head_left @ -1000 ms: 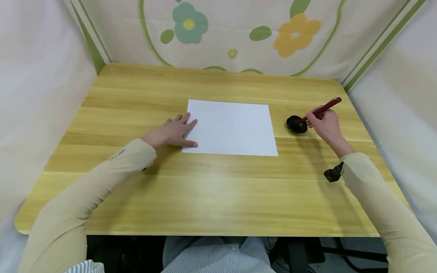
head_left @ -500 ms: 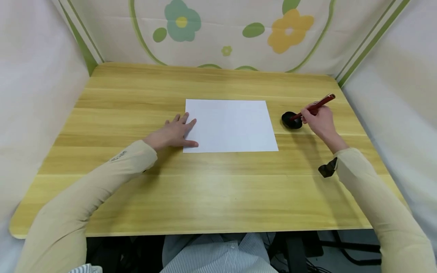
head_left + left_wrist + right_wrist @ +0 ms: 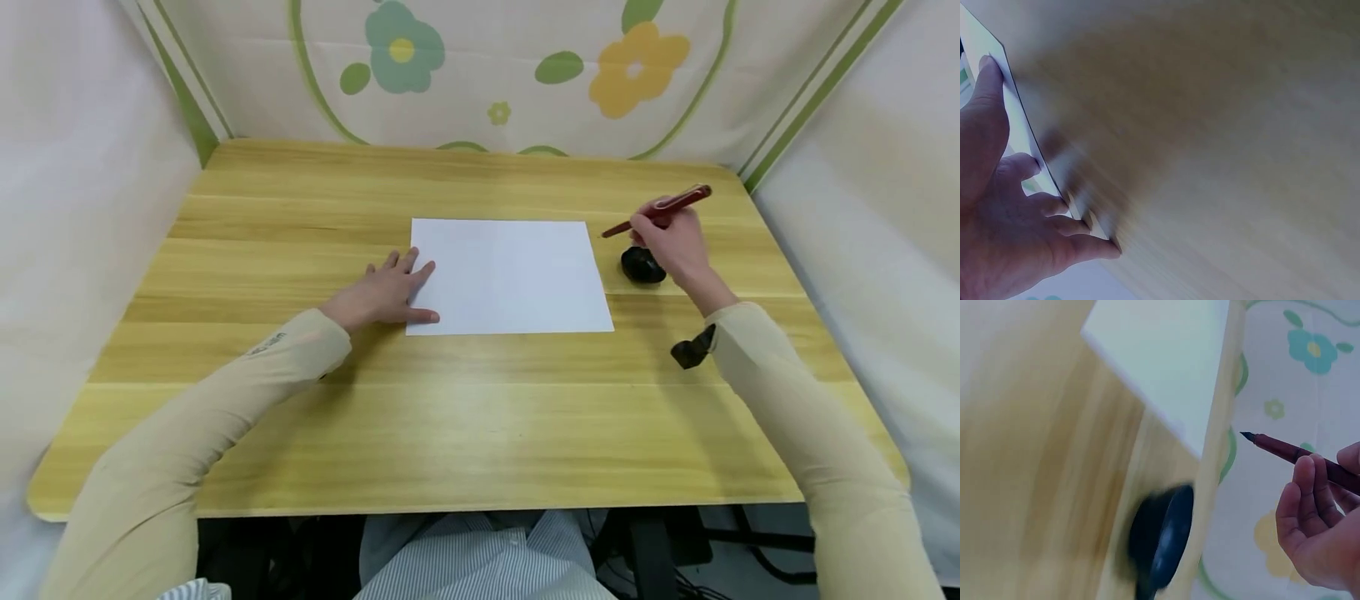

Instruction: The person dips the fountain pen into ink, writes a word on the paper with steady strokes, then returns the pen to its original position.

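Observation:
A white sheet of paper (image 3: 510, 275) lies in the middle of the wooden table (image 3: 450, 417). My left hand (image 3: 386, 292) rests flat on the sheet's left edge, fingers spread; the left wrist view shows the same hand (image 3: 1004, 219) on the paper's edge (image 3: 1019, 119). My right hand (image 3: 671, 237) grips a dark red brush (image 3: 656, 208) lifted above a small black ink dish (image 3: 641, 267), its tip pointing left toward the paper. In the right wrist view the brush (image 3: 1291, 453) hangs in the air over the ink dish (image 3: 1163, 540), held in the fingers (image 3: 1310, 506).
A flowered cloth backdrop (image 3: 510, 75) closes the far side, with white cloth walls (image 3: 82, 208) left and right. A black wrist strap (image 3: 690, 350) shows at my right sleeve. Bare wood runs along the near half of the table.
My right hand has lifted the brush out of the ink dish and moved it up and leftward. The left hand has stayed on the paper's edge.

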A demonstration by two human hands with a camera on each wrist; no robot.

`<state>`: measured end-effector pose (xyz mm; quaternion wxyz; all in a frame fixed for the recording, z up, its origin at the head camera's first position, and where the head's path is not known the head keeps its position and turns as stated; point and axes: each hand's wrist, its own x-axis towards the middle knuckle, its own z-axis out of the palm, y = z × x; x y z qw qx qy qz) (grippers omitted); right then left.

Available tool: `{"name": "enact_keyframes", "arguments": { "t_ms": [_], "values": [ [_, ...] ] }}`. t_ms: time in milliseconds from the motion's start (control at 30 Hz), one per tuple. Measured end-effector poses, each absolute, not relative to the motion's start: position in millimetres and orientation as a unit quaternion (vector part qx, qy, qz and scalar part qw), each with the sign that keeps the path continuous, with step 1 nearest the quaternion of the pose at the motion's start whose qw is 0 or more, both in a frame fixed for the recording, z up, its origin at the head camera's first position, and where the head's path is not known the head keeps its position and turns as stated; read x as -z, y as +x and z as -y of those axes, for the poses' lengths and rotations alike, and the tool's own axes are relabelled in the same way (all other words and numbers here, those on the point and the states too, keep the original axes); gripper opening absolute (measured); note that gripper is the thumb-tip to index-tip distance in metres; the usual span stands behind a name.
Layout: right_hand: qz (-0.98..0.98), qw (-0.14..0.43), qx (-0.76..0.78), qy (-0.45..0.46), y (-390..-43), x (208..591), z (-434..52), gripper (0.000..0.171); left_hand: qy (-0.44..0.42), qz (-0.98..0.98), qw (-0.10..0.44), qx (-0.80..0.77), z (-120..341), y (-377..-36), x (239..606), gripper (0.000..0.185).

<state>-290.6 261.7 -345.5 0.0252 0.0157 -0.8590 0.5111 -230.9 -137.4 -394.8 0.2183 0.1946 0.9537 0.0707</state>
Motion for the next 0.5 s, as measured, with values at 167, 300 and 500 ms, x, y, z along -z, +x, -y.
{"name": "enact_keyframes", "arguments": {
  "t_ms": [167, 300, 500],
  "values": [
    [0.856, -0.004, -0.515, 0.047, -298.5, 349.3, -215.5, 0.01, 0.191, -0.953, 0.226, -0.071, 129.4, -234.0, 395.3, 0.093],
    [0.851, -0.023, -0.519, 0.074, -303.5, 357.8, -177.0, 0.011, 0.191, -0.952, 0.228, -0.068, 123.0, -235.1, 395.8, 0.092],
    [0.845, -0.037, -0.526, 0.091, -306.2, 371.0, -132.9, 0.011, 0.192, -0.952, 0.228, -0.069, 113.1, -235.7, 395.4, 0.092]
  ]
}}
